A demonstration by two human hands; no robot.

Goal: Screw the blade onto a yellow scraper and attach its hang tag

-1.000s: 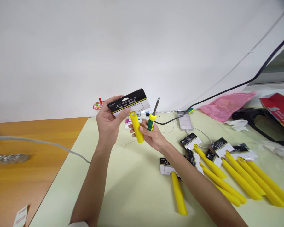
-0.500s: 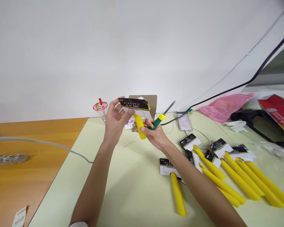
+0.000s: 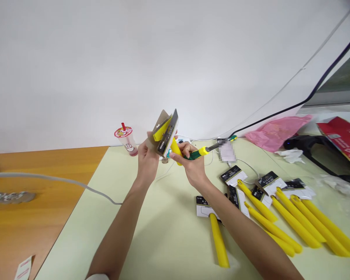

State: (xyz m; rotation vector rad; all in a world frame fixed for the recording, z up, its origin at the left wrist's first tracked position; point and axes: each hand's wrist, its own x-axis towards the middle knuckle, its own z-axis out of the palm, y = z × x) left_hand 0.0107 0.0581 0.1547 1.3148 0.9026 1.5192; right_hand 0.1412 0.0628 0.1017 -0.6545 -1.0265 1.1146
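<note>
My left hand point(image 3: 148, 163) is closed on a folded black-and-white packaging card point(image 3: 169, 134), whose brown inner side faces left. The card stands on edge around the wide yellow head of a tool, and its yellow handle point(image 3: 176, 146) points down to the right. My right hand point(image 3: 194, 169) grips a screwdriver point(image 3: 203, 151) with a green and yellow handle, its shaft pointing right. The right thumb also lies against the yellow handle's lower end. Part of the left fingers is hidden behind the card.
Several carded tools with yellow handles point(image 3: 297, 221) lie at the right; another yellow handle point(image 3: 219, 241) lies nearer my right forearm. A drink cup point(image 3: 130, 144) with a red straw stands by the wall. A pink bag point(image 3: 276, 132) and a black cable point(image 3: 279, 112) are at the back right.
The card has turned from facing me to standing edge-on, its opening towards me. My left hand has swung lower, behind the card. The screwdriver has tipped from pointing up to nearly level.
</note>
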